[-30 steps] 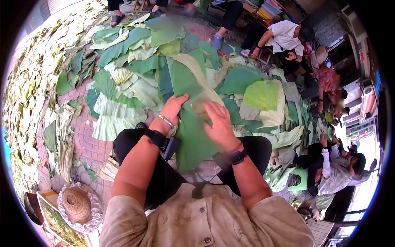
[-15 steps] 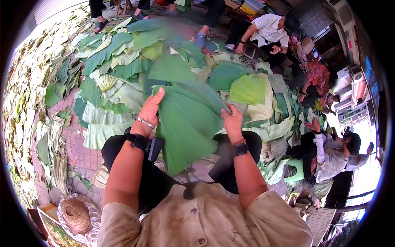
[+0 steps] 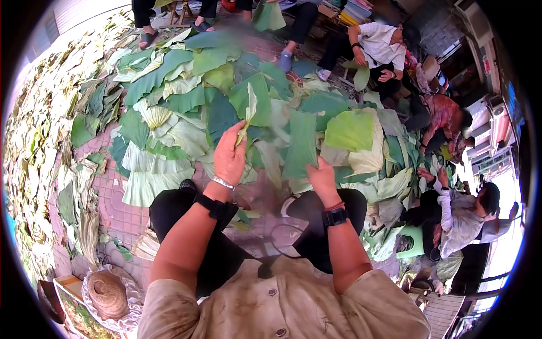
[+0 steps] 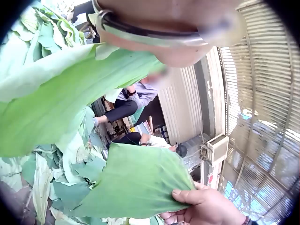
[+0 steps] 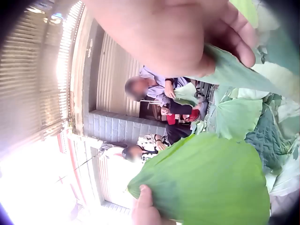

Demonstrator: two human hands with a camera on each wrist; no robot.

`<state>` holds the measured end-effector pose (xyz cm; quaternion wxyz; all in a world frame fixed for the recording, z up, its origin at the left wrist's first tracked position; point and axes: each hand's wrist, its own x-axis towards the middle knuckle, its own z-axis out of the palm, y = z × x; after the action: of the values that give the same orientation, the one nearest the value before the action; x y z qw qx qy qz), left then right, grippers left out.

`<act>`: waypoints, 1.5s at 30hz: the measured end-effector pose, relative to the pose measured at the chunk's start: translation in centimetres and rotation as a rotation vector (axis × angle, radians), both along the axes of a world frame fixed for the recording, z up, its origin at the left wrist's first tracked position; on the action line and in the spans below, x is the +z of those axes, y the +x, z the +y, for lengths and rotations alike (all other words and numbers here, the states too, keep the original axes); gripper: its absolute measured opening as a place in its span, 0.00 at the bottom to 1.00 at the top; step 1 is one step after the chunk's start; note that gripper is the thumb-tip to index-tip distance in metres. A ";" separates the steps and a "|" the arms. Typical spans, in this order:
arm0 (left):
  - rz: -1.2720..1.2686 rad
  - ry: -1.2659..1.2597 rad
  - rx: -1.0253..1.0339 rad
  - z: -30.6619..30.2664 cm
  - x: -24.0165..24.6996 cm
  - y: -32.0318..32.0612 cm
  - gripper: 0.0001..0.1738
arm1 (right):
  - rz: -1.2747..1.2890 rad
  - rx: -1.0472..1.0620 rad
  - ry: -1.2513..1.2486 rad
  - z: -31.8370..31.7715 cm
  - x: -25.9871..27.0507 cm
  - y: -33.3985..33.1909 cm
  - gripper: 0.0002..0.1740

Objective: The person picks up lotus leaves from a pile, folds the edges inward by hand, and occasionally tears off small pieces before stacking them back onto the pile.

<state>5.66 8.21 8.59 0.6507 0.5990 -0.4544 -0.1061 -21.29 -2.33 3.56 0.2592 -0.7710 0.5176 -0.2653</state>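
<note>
My left hand (image 3: 230, 158) pinches a green lotus leaf (image 3: 249, 110) by its gathered base, and in the head view this leaf is seen nearly edge-on. The right wrist view shows the same leaf (image 5: 211, 183) as a broad fan rising from the left thumb. To the right, my right hand (image 3: 323, 179) pinches a second green leaf piece (image 3: 301, 144) at its lower corner; it spreads flat in the left wrist view, with the thumb (image 4: 186, 196) on top. The two hands are apart, both held over a layered spread of lotus leaves (image 3: 186, 101).
Paler, drying leaves (image 3: 51, 113) cover the ground on the left. A straw hat (image 3: 107, 291) lies at lower left. Seated people are at the back and right, one in a white shirt (image 3: 381, 42). A light green stool (image 3: 412, 243) stands at right.
A green leaf was spread between both hands half a second ago. Now the hands have separated, each with its own leaf piece, and the bare paving between the knees shows.
</note>
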 end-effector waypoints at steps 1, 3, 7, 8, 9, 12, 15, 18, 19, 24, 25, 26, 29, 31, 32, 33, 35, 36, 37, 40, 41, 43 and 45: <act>-0.062 0.022 -0.082 0.2 0.0 -0.6 0.17 | -0.119 -0.001 0.184 1.0 1.2 1.2 0.17; -0.183 0.064 -0.254 0.7 -0.1 -1.7 0.20 | -0.356 -0.008 0.548 4.5 5.8 5.0 0.19; -0.294 0.162 -0.461 1.1 0.6 -2.8 0.23 | -0.632 0.058 0.681 6.0 6.8 7.4 0.26; -0.283 0.171 -0.476 1.0 0.6 -2.9 0.23 | -0.626 0.045 0.675 6.2 7.1 7.7 0.26; -0.273 0.185 -0.487 0.9 0.5 -2.9 0.23 | -0.621 0.034 0.674 6.4 7.3 7.9 0.27; -0.288 0.231 -0.548 1.0 0.3 -2.8 0.25 | -0.711 -0.046 0.762 6.3 7.3 8.0 0.26; -0.301 0.357 -0.628 1.4 0.9 -3.2 0.28 | -0.741 -0.047 0.852 6.1 6.6 7.6 0.21; -0.387 0.390 -0.712 1.6 0.4 -3.4 0.32 | -0.771 -0.047 0.919 6.0 5.6 6.6 0.14; -0.356 0.478 -0.764 1.7 0.7 -3.5 0.34 | -0.761 -0.042 0.930 6.0 5.3 6.3 0.13; -0.328 0.370 -0.592 0.8 -1.4 -2.8 0.32 | -0.737 -0.094 0.913 5.6 4.1 4.0 0.14; -0.304 0.412 -0.530 0.8 -1.1 -2.5 0.32 | -0.750 -0.124 0.896 5.5 4.6 3.5 0.15; -0.281 0.452 -0.466 0.6 -0.8 -2.0 0.32 | -0.763 -0.151 0.878 5.2 5.4 2.8 0.15; -0.317 0.441 -0.368 0.2 -2.3 -1.0 0.30 | -0.853 -0.186 0.753 3.7 7.4 0.3 0.14; -0.315 0.474 -0.366 0.1 -2.6 -0.9 0.30 | -0.912 -0.200 0.655 2.3 8.3 -2.1 0.14; -0.319 0.489 -0.375 0.1 -2.8 -0.9 0.30 | -0.936 -0.210 0.611 1.2 8.3 -3.6 0.14; -0.320 0.507 -0.381 0.0 -3.1 -1.0 0.30 | -0.958 -0.218 0.572 0.5 8.6 -5.1 0.13; -0.375 0.509 -0.393 -0.5 -4.0 -1.4 0.29 | -0.932 -0.228 0.432 -0.1 11.6 -7.3 0.13; -0.395 0.522 -0.370 -0.3 -4.3 -1.1 0.29 | -0.936 -0.278 0.435 -1.5 11.2 -8.9 0.14; -0.372 0.556 -0.382 -0.3 -4.1 -1.2 0.29 | -0.940 -0.311 0.401 -1.4 12.5 -9.6 0.14; -0.444 0.548 -0.412 -0.2 -4.8 -1.6 0.28 | -0.967 -0.347 0.343 -1.1 15.8 -11.2 0.11; -0.449 0.581 -0.409 -0.1 -5.1 -1.6 0.28 | -0.966 -0.363 0.319 -1.4 16.1 -12.0 0.10; -0.479 0.631 -0.460 -0.4 -5.7 -2.0 0.28 | -0.954 -0.363 0.303 -2.7 15.6 -14.2 0.10; -0.509 0.653 -0.473 -0.3 -6.3 -1.9 0.28 | -0.952 -0.383 0.264 -3.6 15.6 -16.6 0.10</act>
<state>3.77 7.89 2.26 0.2545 0.6593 -0.6662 -0.2382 -37.91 -5.89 19.19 0.5073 -0.4176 0.5034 -0.5611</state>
